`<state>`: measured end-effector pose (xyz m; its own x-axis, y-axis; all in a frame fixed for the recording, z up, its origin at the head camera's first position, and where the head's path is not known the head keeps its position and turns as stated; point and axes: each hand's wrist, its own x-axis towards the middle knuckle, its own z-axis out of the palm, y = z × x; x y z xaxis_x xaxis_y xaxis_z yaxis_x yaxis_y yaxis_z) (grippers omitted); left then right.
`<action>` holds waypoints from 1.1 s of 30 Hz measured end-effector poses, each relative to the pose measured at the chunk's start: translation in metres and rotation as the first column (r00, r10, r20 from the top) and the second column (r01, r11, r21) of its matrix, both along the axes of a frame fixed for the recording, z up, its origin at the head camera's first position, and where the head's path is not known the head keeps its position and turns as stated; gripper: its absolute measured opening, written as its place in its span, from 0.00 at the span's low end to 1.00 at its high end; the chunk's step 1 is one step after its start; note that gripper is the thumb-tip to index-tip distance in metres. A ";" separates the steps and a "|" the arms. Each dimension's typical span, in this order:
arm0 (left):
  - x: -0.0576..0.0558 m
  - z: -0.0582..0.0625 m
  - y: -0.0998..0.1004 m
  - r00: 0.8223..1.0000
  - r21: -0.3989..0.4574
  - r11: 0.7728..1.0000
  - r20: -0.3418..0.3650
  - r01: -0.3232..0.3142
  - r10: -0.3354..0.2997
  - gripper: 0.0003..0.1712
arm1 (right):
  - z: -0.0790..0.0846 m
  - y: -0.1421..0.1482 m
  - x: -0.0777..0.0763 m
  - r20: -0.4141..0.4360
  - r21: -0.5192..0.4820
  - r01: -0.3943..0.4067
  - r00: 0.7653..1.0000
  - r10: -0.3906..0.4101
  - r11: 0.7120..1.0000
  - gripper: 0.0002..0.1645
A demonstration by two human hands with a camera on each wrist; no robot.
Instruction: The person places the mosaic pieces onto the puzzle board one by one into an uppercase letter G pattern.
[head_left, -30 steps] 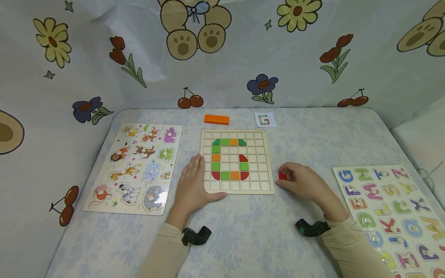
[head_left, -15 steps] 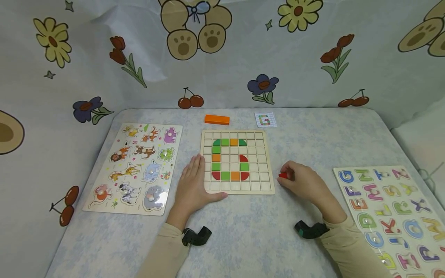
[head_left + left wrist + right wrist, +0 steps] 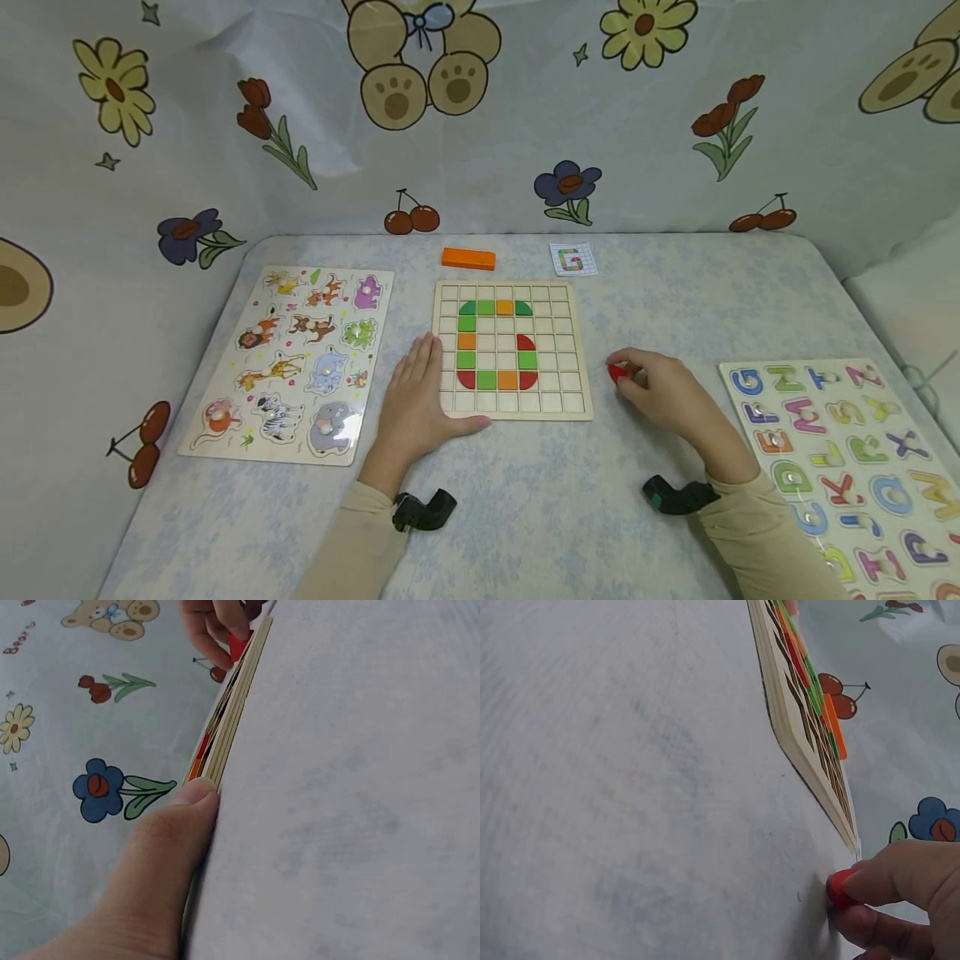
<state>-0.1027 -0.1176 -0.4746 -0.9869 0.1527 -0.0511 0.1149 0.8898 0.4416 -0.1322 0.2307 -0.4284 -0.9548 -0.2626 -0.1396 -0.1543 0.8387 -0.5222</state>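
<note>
In the head view my left hand (image 3: 414,408) lies at the left front corner of a square wooden grid board (image 3: 555,400). Its fingers stretch along the board's left edge, and the thumb (image 3: 161,840) rests at the front edge. Green, orange and red tiles (image 3: 487,380) form a G-like shape in the grid. To the right of the board, my right hand (image 3: 663,390) pinches a small red block (image 3: 841,889) between thumb and fingers. One side of this block looks rounded in the right wrist view; the fingers cover the rest.
Behind the board lie an orange bar-shaped block (image 3: 468,258) and a small card (image 3: 573,259) printed with a coloured G pattern. An animal puzzle board (image 3: 352,333) is on the left, a letter puzzle board (image 3: 825,458) on the right. A patterned curtain hangs behind the table.
My right hand has shifted slightly right, away from the grid board, and the red block has turned in its fingers. The left hand and the board have stayed put.
</note>
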 end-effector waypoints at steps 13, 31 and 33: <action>0.000 0.001 0.000 1.000 0.003 1.000 0.007 -0.002 0.002 0.82 | 0.002 0.001 -0.007 0.009 -0.066 0.075 0.997 -0.074 0.995 0.19; -0.001 0.002 0.001 1.000 0.001 1.000 0.019 -0.009 0.009 0.82 | -0.001 -0.103 -0.042 0.041 -0.282 0.014 0.999 -0.002 0.959 0.18; -0.001 0.001 0.001 1.000 -0.004 1.000 0.016 -0.009 0.009 0.81 | -0.003 -0.112 -0.044 0.029 -0.266 -0.002 1.000 0.010 0.964 0.18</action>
